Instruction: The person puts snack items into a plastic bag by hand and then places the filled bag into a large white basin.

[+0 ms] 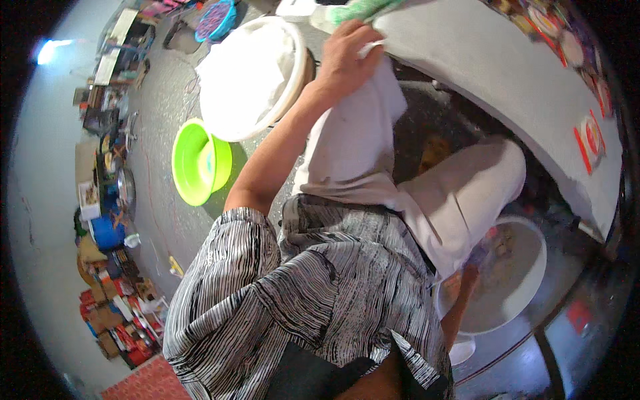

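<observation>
My left hand (352,60) is over my knee in pale trousers, fingers bent, with a small white piece showing at the fingers; whether it grips this is unclear. A green and white bundle (357,12) lies just beyond it, by the edge of a pale tabletop (480,55). My right hand (467,280) reaches down into a large white tub (537,285) beside my other leg. Its fingers are dim and blurred, near mixed pinkish contents. A round white basin (300,55) lined with very bright white material stands left of my left forearm.
A lime-green basin (187,165) is on the grey floor, and a blue basket (231,22) with purplish contents stands farther off. Red and white packets (592,142) lie on the tabletop. Boxes (107,320) and a blue container (107,232) line the wall.
</observation>
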Demonstrator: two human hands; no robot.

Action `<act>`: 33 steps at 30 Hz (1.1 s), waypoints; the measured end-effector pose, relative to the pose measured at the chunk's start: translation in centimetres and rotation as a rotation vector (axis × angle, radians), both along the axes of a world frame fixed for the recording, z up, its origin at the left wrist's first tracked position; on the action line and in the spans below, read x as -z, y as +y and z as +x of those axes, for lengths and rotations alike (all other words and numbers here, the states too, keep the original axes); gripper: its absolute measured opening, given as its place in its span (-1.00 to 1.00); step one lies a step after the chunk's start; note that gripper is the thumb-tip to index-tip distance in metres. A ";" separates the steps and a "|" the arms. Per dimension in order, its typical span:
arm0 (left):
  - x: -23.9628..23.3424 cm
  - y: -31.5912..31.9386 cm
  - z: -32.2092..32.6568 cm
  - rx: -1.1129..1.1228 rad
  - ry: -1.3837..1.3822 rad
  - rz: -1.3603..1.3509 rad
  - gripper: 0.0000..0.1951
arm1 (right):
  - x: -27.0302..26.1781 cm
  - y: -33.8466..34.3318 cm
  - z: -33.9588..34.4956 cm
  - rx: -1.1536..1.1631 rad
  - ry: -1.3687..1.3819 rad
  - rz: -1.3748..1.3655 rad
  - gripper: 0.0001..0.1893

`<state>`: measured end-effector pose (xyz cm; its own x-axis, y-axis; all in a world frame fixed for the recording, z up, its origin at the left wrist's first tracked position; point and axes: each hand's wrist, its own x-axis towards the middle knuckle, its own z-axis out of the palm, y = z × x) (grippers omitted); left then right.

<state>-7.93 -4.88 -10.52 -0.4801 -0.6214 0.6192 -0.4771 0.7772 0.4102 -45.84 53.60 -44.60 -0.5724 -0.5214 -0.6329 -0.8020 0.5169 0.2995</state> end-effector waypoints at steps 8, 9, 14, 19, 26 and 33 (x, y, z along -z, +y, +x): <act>6.0 -0.4 18.4 -0.880 -0.056 0.133 -0.78 | -6.1 -3.8 -8.7 0.335 -0.080 -0.445 -0.73; 6.6 -0.5 19.7 -0.975 -0.065 0.178 -0.73 | -6.6 -4.1 -8.9 0.434 -0.149 -0.578 -0.73; 8.6 -2.3 23.9 -1.188 -0.264 0.082 -0.66 | -9.2 -6.6 -8.8 0.676 -0.454 -1.003 -0.72; 9.7 -3.0 24.3 -1.036 -0.207 0.323 -0.87 | -10.3 -7.4 -9.5 0.324 -0.370 -0.934 -0.72; 8.0 -1.5 23.8 -0.936 -0.042 0.113 -0.94 | -13.9 -8.7 -7.9 0.101 -0.140 -0.877 -0.77; -4.1 2.3 14.3 -0.552 -0.115 -0.364 -0.94 | -28.3 -19.0 -1.3 0.256 -0.355 -1.157 -0.71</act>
<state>6.34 -2.57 -6.43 -0.2271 -0.5555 0.7999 -0.8691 0.4862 0.0909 -47.16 34.60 -16.28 -0.6314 -0.7753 -0.0153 -0.5822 0.4869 -0.6512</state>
